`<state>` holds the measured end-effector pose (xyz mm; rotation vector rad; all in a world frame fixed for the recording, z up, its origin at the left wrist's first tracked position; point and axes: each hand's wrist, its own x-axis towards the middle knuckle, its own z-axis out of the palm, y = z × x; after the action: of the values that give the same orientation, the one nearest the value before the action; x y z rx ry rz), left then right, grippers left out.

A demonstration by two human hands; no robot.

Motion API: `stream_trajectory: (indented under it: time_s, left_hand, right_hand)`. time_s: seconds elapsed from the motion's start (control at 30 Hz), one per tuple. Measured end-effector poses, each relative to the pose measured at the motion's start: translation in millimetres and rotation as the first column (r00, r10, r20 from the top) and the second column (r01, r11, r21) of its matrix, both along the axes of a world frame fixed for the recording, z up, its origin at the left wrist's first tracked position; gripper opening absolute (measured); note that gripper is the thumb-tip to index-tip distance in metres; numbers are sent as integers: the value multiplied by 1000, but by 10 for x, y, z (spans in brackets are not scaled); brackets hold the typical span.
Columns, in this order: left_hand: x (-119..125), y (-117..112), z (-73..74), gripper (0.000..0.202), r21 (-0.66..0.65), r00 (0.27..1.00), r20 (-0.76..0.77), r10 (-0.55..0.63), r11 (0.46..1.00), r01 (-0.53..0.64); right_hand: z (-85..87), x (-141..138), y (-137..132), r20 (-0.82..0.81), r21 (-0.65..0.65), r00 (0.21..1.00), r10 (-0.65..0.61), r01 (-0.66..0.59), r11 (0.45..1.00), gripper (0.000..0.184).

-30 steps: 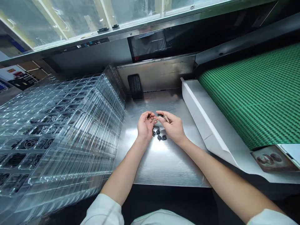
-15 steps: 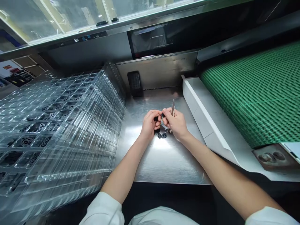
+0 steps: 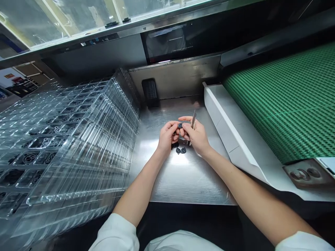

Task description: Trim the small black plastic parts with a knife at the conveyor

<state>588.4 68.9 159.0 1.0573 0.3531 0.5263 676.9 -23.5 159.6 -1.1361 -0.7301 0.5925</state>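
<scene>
A small round black part with an openwork face is pinched between the fingertips of my left hand and my right hand. Both hands are closed. A slim metal tool with a flat blade also sits in my right hand, sticking up past the fingers; its exact kind is unclear. More dark material shows under my left fingers, mostly hidden. Just below the hands, two loose black parts lie side by side on the metal work surface.
Tall stacked clear plastic trays with black parts in their pockets fill the left side. On the right, a white guard borders a green conveyor belt. A dark box-shaped object is at the back panel.
The black part between my fingertips now turns its openwork face toward me. My right index finger has stretched out to the left behind it. The loose parts have stayed in place.
</scene>
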Motion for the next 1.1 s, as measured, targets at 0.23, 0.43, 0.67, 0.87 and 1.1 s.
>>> stream_trajectory:
  time_s: [0.23,0.43,0.67,0.87,1.1]
  left_hand:
    - [2,-20,-11,40,-4,1000,8,-23,1000,23]
    - [-5,-17,16,42,37,1000,-5,-10,999,10]
    - [-27,-3,38,42,-40,997,20,-78,996,78]
    - [-36,16,66,38,-69,994,12,-104,992,105]
    - [-52,3,111,31,-129,991,128,-26,991,43]
  right_hand:
    - [-28,29,7,103,-17,991,-84,87,996,31]
    - [-30,48,-24,289,-50,952,-100,119,992,24]
    - [-35,82,-50,514,-53,848,-130,182,982,28]
    - [-75,83,-26,511,-47,848,-142,193,980,28]
    - [-55,68,-62,687,-23,679,-259,376,926,32]
